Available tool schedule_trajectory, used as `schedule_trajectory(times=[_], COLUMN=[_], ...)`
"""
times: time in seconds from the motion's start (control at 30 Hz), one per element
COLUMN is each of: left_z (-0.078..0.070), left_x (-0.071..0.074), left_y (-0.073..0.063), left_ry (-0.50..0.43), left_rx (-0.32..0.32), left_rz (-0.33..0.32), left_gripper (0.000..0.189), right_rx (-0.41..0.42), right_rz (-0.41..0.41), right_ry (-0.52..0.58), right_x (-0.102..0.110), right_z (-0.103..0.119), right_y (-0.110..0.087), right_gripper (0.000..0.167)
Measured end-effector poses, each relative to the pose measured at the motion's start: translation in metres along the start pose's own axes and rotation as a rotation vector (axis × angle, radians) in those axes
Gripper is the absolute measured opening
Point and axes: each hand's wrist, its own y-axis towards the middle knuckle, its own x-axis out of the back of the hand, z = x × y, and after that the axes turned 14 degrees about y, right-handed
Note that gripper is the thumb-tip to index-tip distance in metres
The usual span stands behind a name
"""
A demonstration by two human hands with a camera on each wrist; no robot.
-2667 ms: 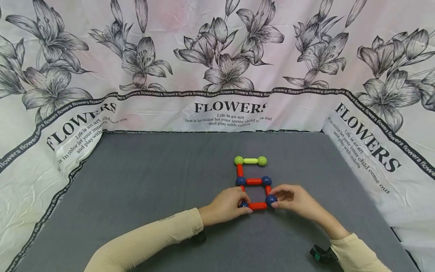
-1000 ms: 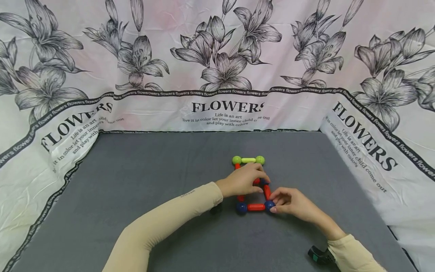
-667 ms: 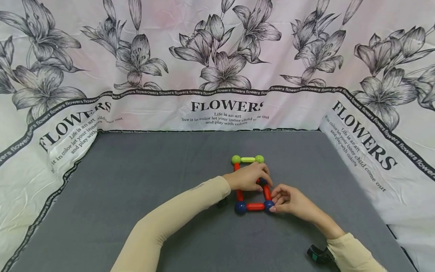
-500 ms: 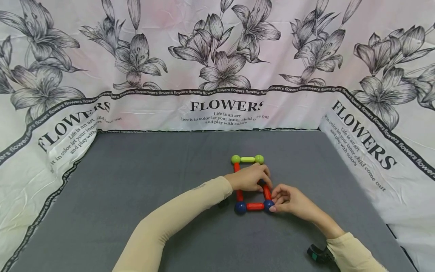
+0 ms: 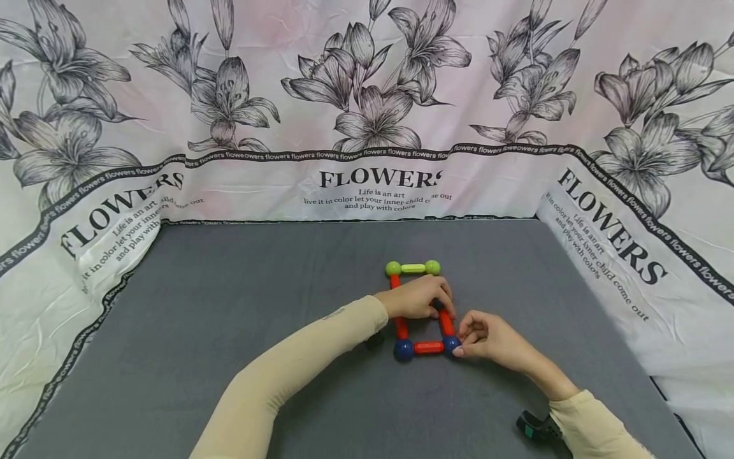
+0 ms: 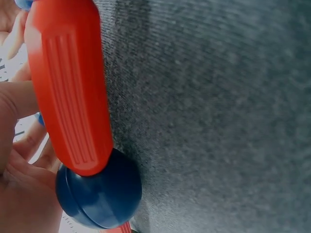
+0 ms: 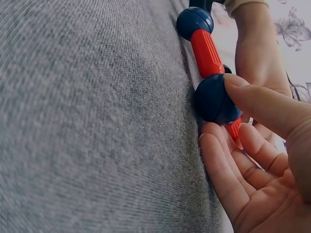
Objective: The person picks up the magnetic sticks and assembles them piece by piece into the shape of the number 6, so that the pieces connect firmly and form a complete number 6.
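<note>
Blue balls and red rods form a square frame on the table. My left hand (image 5: 418, 298) reaches over its far side, fingers curled about the far right blue ball (image 5: 438, 305), which it partly covers. At the near right corner my right hand (image 5: 487, 338) pinches a blue ball (image 5: 451, 345); the right wrist view shows the thumb on this ball (image 7: 214, 99). A red rod (image 5: 428, 347) runs from there to the near left blue ball (image 5: 404, 350). Close in the left wrist view, a red rod (image 6: 70, 92) meets a blue ball (image 6: 99, 191).
Beyond the frame, a light green rod (image 5: 413, 268) joins two green balls (image 5: 392, 268). A red rod links the left one toward the frame. Grey cloth (image 5: 258, 280) covers the table, and a flower-printed curtain (image 5: 378, 185) stands behind and at both sides.
My left hand has left the near left ball and moved forward and right to the far right ball. The right hand has stayed at the near right ball. The frame has shifted slightly left in view.
</note>
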Motion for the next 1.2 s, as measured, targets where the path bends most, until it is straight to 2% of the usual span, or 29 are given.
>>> schedule_trajectory(times=[0.33, 0.5, 0.63, 0.83, 1.0, 1.2], left_z=[0.0, 0.001, 0.003, 0.011, 0.023, 0.041], left_x=[-0.002, -0.002, 0.003, 0.013, 0.017, 0.019], left_y=[-0.002, -0.006, -0.015, -0.044, -0.076, -0.118], left_ry=[-0.024, -0.02, -0.041, -0.107, -0.142, -0.127], left_rx=[0.009, 0.045, 0.09, 0.177, 0.252, 0.349], left_rz=[-0.003, -0.023, -0.066, -0.138, -0.195, -0.274], left_gripper=[0.032, 0.043, 0.045, 0.04, 0.037, 0.035], right_rx=[0.016, 0.012, 0.017, 0.021, 0.006, 0.014], right_rz=[0.021, 0.02, 0.017, 0.013, -0.006, -0.015], right_ry=[0.005, 0.007, 0.005, -0.01, -0.052, -0.106], right_x=[0.004, 0.004, 0.004, 0.001, -0.002, -0.005], right_z=[-0.003, -0.003, -0.004, -0.003, 0.0, 0.002], right_y=[0.001, 0.001, 0.001, 0.004, 0.004, 0.002], right_gripper=[0.038, 0.037, 0.036, 0.035, 0.037, 0.037])
